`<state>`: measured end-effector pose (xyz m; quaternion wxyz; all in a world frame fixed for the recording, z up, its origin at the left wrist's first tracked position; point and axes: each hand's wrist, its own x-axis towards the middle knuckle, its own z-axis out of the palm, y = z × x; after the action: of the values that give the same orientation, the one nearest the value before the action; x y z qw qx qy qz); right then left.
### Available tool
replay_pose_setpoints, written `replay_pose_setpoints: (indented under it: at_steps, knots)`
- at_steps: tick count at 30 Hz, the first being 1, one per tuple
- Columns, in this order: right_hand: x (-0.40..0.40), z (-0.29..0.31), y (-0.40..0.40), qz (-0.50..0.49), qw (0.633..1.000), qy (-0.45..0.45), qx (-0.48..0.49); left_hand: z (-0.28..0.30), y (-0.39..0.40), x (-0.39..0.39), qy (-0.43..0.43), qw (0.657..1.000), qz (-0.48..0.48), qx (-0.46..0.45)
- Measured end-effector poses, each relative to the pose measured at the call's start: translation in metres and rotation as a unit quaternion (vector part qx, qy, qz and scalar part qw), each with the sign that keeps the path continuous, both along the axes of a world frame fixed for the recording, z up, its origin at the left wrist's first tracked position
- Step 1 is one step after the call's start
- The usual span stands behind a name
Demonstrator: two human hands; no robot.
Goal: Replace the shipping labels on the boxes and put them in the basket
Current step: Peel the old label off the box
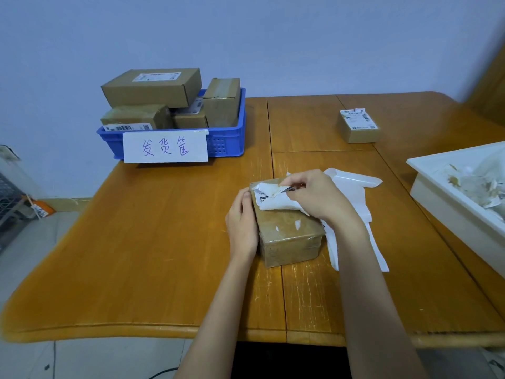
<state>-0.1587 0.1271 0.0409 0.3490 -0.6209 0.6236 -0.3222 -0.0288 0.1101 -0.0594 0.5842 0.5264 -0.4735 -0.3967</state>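
wooden table (136,242) standing by pale wall (246,36) | white tray (426,187) holding paper scraps (475,184)

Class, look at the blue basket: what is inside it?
The blue basket holds several brown boxes, stacked above the rim, some showing labels. A white sign covers part of its front wall, and the boxes hide the bottom.
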Motion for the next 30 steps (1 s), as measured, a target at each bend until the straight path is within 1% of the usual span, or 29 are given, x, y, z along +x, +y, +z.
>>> replay_pose_setpoints:
  at_steps: [5, 11, 12, 16, 19, 21, 23, 27, 30]
  knots:
    - [-0.002, -0.017, 0.001, -0.023, 0.994, -0.106, 0.008, 0.000, -0.001, -0.002, -0.014, 1.000, 0.007, -0.001]
    - [-0.004, -0.023, 0.008, -0.030, 0.984, -0.172, -0.021, -0.003, -0.002, 0.000, -0.030, 1.000, 0.007, 0.000]
    - [-0.005, -0.023, 0.009, -0.033, 0.984, -0.171, -0.028, -0.003, -0.002, 0.000, -0.032, 0.999, 0.007, -0.001]
    - [-0.007, -0.024, 0.015, -0.046, 0.991, -0.106, -0.060, -0.003, -0.002, 0.000, -0.038, 0.999, 0.009, -0.002]
    - [-0.009, -0.024, 0.017, -0.073, 0.991, -0.075, -0.081, 0.000, -0.001, -0.001, -0.032, 0.999, 0.009, -0.004]
    - [-0.013, -0.024, 0.016, -0.085, 0.990, -0.076, -0.084, -0.001, -0.001, -0.001, -0.030, 1.000, 0.008, -0.003]
    - [-0.014, -0.025, 0.016, -0.077, 0.990, -0.088, -0.082, -0.002, -0.002, 0.000, -0.033, 0.999, 0.006, -0.001]
    - [-0.013, -0.031, 0.017, -0.068, 0.986, -0.145, -0.047, -0.004, -0.003, 0.000, -0.030, 1.000, 0.004, -0.001]
    - [-0.017, -0.035, 0.017, -0.069, 0.966, -0.249, -0.012, -0.004, -0.003, 0.000, -0.029, 1.000, 0.007, 0.002]
